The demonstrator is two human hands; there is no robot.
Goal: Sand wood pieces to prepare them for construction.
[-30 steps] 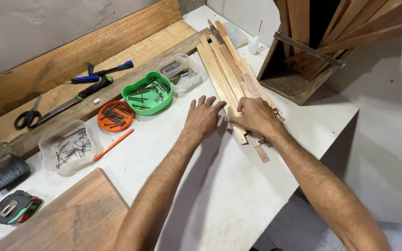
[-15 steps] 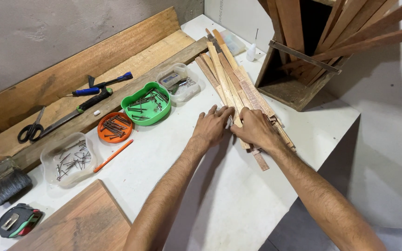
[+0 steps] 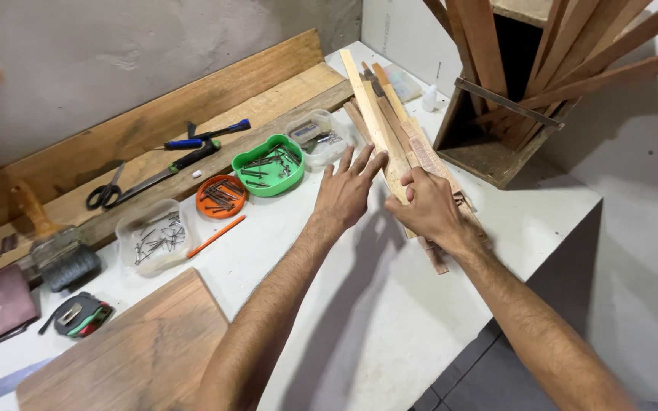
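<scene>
At the near left corner of the white worktop [image 3: 390,320] lies a brown wooden board [image 3: 135,354], and just beyond its left end sits a tape measure [image 3: 78,313] with a green and red case. Both forearms reach up from the near edge toward the middle of the worktop.

The right hand [image 3: 429,207] is curled around the near end of a pale wooden slat [image 3: 375,114], thumb on top and fingers tucked beneath, holding it raised at a slant above the pile of wooden slats [image 3: 439,179] that lies toward the right edge. The left hand [image 3: 348,194] is flat and spread, fingers fanned apart, its fingertips against the left side of the same slat; it grasps nothing.

Left of the hands, an orange pencil [image 3: 216,236] lies beside a clear tub of nails [image 3: 154,236]. Farther on come a round orange dish of screws [image 3: 221,196], a green tray of screws [image 3: 268,164] and another clear tub [image 3: 315,137].

Along the far left edge, a plank [image 3: 192,144] carries scissors [image 3: 104,194], a knife [image 3: 173,169], a blue-handled tool [image 3: 207,135] and a brush [image 3: 55,247]. At the far right corner stands a wooden crate [image 3: 496,144] stuffed with long wooden strips [image 3: 588,53].
</scene>
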